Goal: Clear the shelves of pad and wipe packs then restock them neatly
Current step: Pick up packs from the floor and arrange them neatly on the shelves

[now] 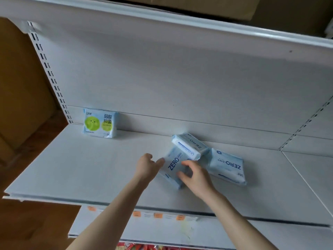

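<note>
The right hand (196, 175) curls its fingers over the pack (173, 164); the left hand (148, 166) touches its edge, grip unclear. It looks soft, light, slick — best held by both ends.

A white metal shelf (81, 168) fills the middle of the frame, backed by a plain white back panel (180, 78). 2 slotted posts bound the bay: the left upright (48, 69) and the right upright (304, 127). The upper shelf edge (180, 20) crosses the top, with cardboard boxes (198, 4) above it. Brown cardboard (18, 87) fills the far left. At lower centre a price rail (167, 216) carries 4 orange labels above a lower shelf (126, 230). The light is soft and even.
</note>
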`<control>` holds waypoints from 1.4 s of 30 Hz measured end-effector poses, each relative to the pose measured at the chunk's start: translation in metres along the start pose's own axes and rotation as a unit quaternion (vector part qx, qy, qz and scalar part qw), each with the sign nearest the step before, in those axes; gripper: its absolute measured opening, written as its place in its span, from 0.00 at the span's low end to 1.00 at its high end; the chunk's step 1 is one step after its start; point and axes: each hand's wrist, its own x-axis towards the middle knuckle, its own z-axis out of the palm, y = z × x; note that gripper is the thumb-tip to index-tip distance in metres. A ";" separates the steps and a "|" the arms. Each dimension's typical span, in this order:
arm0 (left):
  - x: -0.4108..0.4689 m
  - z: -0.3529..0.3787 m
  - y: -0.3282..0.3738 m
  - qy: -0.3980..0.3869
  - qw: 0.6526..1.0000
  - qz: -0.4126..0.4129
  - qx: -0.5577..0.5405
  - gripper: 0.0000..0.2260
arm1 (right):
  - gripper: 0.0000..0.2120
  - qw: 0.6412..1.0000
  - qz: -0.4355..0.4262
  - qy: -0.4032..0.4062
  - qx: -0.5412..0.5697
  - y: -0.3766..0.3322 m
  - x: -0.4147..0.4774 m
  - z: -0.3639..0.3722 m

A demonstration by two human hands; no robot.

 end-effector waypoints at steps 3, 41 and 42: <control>-0.003 0.006 0.000 -0.056 0.998 -0.003 0.033 0.11 | 0.27 0.999 -0.013 -0.040 0.010 -0.003 -0.004 -0.003; -0.024 -0.082 -0.015 -0.036 0.870 0.035 -0.491 0.07 | 0.17 0.784 0.204 -0.164 0.562 -0.074 0.023 0.019; -0.024 -0.082 -0.017 -0.037 0.864 0.028 -0.502 0.07 | 0.18 0.793 0.191 -0.183 0.549 -0.080 0.022 0.027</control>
